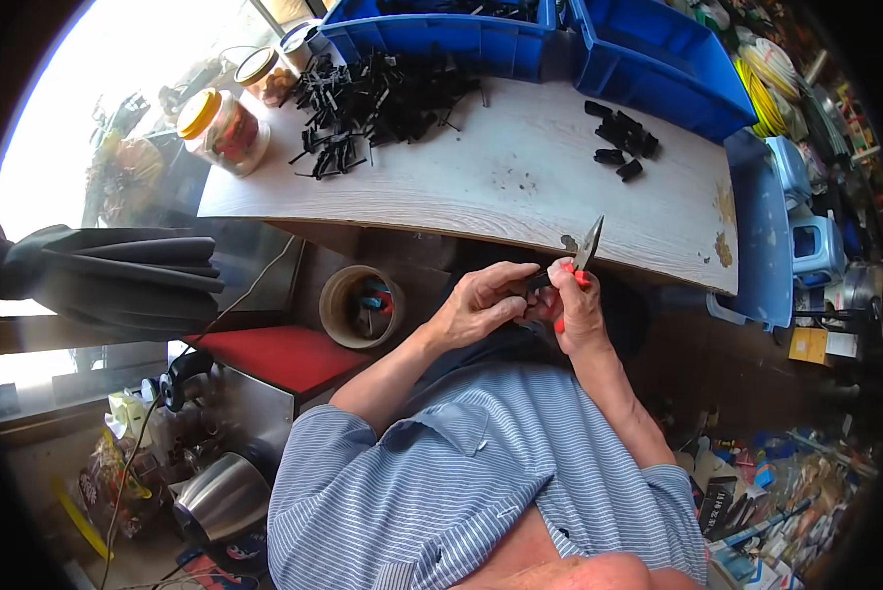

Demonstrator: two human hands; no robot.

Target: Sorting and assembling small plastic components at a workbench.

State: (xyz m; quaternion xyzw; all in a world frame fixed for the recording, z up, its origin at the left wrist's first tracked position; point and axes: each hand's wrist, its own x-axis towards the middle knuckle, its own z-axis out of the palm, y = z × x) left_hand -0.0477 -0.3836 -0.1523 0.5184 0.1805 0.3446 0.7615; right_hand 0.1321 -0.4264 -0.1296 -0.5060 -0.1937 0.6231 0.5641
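Observation:
Just off the table's near edge, both of my hands are close together over my lap. My right hand (579, 310) is closed around red-handled pliers (589, 246), whose pointed metal jaws stick up and away from me. Between the thumb and fingers of my left hand (485, 303) is a small black part (539, 281); its far end reaches toward my right fingers, which partly hide it. On the white wood-grain table (500, 172) lies a big heap of thin black parts (387, 103) at the far left. Several short black pieces (626, 135) form a smaller group on the right.
Two blue bins (441, 44) (658, 69) stand along the table's back. A yellow-lidded jar (230, 133) is at its left corner. Below the left part sits a round bucket (328, 305) with tools inside. A folded dark umbrella (117, 275) and steel kettle (223, 497) are at left.

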